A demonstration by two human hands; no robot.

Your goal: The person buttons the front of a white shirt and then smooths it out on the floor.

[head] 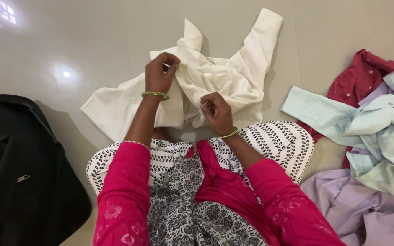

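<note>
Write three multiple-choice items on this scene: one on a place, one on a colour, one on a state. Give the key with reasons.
1. Where does the black bag lie?
A. At the person's left
B. On the shirt pile
C. On the lap

2. What colour is the shirt that both hands pinch?
A. Maroon
B. Cream
C. Lilac

3. How does the cream shirt lie?
A. Neatly folded
B. Hanging up
C. Rumpled on the floor

Key: 1 A, it sits at the left edge of the view. 2 B, the left hand and the right hand both have a grip on cream cloth. 3 C, it lies creased on the tiles.
</note>
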